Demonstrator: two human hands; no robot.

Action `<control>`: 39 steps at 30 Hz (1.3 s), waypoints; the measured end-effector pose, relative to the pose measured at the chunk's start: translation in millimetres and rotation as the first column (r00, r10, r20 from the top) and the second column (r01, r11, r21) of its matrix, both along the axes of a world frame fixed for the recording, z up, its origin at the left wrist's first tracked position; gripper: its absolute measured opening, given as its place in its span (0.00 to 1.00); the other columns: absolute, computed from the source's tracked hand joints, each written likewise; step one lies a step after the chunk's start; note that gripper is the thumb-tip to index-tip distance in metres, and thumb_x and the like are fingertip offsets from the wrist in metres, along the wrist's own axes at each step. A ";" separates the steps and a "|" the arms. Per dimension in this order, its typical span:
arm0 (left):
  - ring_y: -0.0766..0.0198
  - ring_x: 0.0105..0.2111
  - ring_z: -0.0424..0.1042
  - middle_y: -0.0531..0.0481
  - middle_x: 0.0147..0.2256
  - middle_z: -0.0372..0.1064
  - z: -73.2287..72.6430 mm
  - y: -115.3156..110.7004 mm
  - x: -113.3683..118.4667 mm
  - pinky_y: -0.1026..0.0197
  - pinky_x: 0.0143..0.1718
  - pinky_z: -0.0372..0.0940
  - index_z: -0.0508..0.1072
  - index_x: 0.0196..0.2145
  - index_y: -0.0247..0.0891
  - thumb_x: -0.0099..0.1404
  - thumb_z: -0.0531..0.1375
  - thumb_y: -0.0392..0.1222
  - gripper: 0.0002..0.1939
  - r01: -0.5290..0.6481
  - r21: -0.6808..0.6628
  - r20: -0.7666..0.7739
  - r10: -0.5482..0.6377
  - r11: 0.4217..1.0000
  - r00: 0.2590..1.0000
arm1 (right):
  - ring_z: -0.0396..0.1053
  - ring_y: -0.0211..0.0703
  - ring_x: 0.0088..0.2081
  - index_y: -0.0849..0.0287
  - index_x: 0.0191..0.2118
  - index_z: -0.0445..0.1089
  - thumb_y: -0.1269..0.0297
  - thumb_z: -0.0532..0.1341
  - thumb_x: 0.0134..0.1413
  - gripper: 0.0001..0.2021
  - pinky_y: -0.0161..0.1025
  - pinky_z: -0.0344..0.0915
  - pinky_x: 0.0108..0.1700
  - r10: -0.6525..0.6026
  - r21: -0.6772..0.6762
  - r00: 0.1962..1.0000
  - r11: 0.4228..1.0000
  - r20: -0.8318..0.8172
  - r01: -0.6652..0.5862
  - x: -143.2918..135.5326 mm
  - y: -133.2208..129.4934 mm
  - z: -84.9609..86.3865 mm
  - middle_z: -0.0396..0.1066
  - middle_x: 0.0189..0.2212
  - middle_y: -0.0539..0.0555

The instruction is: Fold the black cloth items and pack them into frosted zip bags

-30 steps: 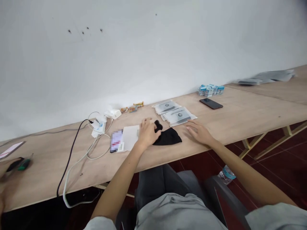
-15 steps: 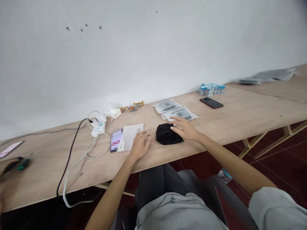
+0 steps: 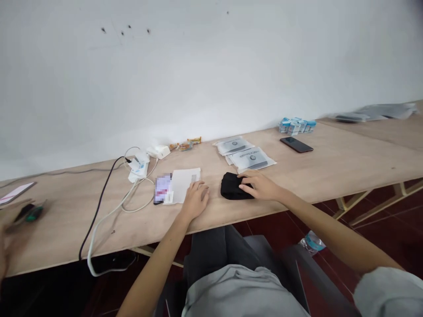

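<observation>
1 blk cloth (image 3: 231,187) under R hand (image 3: 259,186)

This looked like a simple workroom, perhaps a small packing or assembly space, though its exact trade could not be told. A long plywood table (image 3: 350,165) on wooden legs (image 3: 343,204) ran along a plain white wall (image 3: 211,79) (pocked with a few small holes (image 3: 148,31)) above a red tiled floor (image 3: 390,222). Printed plastic packets (image 3: 254,159), little blue-and-white boxes (image 3: 297,126), trailing cables (image 3: 109,214) and a green-handled tool (image 3: 35,214) shared the tabletop, and wrapped snacks (image 3: 185,145) lay by the wall.
</observation>
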State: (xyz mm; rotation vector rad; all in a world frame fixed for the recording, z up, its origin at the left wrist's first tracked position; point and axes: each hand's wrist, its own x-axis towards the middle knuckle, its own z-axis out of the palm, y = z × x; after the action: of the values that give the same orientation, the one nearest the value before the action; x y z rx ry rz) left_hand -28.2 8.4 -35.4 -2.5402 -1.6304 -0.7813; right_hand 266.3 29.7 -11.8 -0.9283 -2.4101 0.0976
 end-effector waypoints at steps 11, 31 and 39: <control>0.52 0.54 0.61 0.43 0.52 0.66 -3.1 1.5 -1.6 0.48 0.55 0.61 0.72 0.45 0.40 0.68 0.52 0.38 0.12 -0.114 0.035 -0.037 0.116 0.993 0.993 | 0.56 0.54 0.65 0.56 0.63 0.62 0.57 0.51 0.65 0.23 0.56 0.54 0.65 0.067 -0.056 0.996 0.996 0.061 -0.064 -42.3 6.6 -30.1 0.61 0.62 0.60; 0.48 0.55 0.61 0.41 0.53 0.65 -0.3 2.1 -1.0 0.47 0.54 0.61 0.72 0.47 0.38 0.66 0.53 0.38 0.14 -0.220 0.031 -0.057 0.222 0.975 0.973 | 0.55 0.53 0.65 0.52 0.63 0.62 0.51 0.54 0.64 0.24 0.57 0.49 0.66 0.178 0.005 0.977 0.984 0.113 -0.180 -50.6 4.4 -23.3 0.60 0.63 0.60; 0.43 0.55 0.59 0.35 0.55 0.63 1.1 1.7 4.5 0.44 0.53 0.60 0.72 0.46 0.33 0.66 0.52 0.41 0.15 -0.367 0.027 -0.186 0.365 0.930 0.912 | 0.62 0.55 0.60 0.54 0.57 0.68 0.52 0.52 0.64 0.21 0.57 0.55 0.63 0.012 0.004 0.999 1.000 0.045 -0.013 -65.4 2.8 -30.5 0.65 0.58 0.61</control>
State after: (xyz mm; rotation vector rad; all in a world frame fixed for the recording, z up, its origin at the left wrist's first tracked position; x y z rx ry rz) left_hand -23.8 10.1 -34.3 -2.1306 -1.9569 -0.4824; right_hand 200.9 32.5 -42.3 -0.9231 -2.4572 0.0771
